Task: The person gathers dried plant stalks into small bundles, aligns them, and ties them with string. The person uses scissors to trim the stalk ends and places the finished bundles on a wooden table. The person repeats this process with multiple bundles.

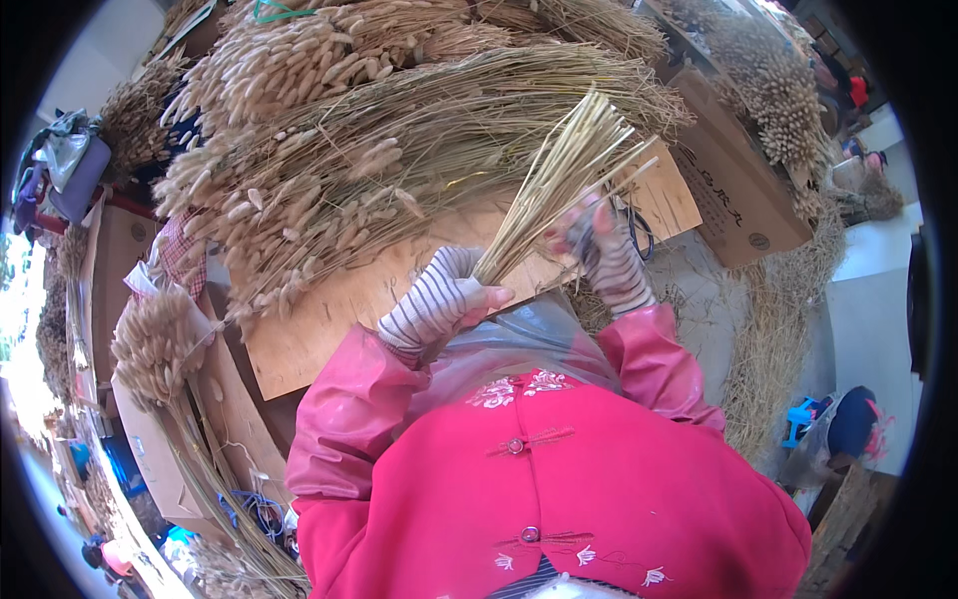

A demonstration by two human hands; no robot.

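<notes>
My left hand point(444, 299), in a striped fingerless glove, is closed round the lower part of a bunch of dried grass stems point(564, 165). The bunch slants up to the right, its cut ends fanned out at the top; the seed heads do not show. Close to the right side of the stems is my right hand point(597, 250), gloved the same way and smeared by motion. A dark loop that looks like the handle of a pair of scissors point(644, 235) sticks out beside it. The blades cannot be made out.
Beyond my hands, a big heap of dried bunny-tail grass point(329, 170) lies on a wooden board point(309, 344). Another bunch point(160, 344) stands at my left by some cardboard. To the right are a cardboard box point(733, 180) and loose straw point(773, 339) on the floor.
</notes>
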